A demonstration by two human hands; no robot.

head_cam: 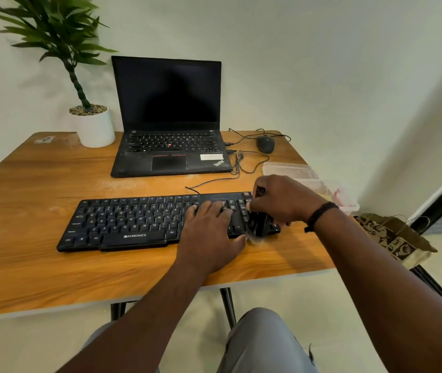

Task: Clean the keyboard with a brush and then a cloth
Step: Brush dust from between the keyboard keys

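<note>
Greenery first: a potted plant [90, 122] in a white pot stands at the far left corner of the wooden table [26, 184], just beside an open black laptop [170, 130] with a dark screen. In front of these, nearer the person, a black keyboard [122, 224] lies flat across the tabletop, its cable running back toward the laptop. The left hand [209, 232] rests palm-down on the right-hand part of the keyboard, fingers straight and spread over the keys, holding nothing. Just beside it, the right hand [281, 200], with a dark band at the wrist, curls around the handle of a black brush [261, 224], whose head sits at the keyboard's right end; its bristles are blurred, so whether they touch the keys or the table edge is hard to say. Behind that hand lie clear plastic containers [295, 170], and farther back a black mouse [265, 144] with its cord. At the far right, off the table, stands a patterned paper bag [397, 240].
</note>
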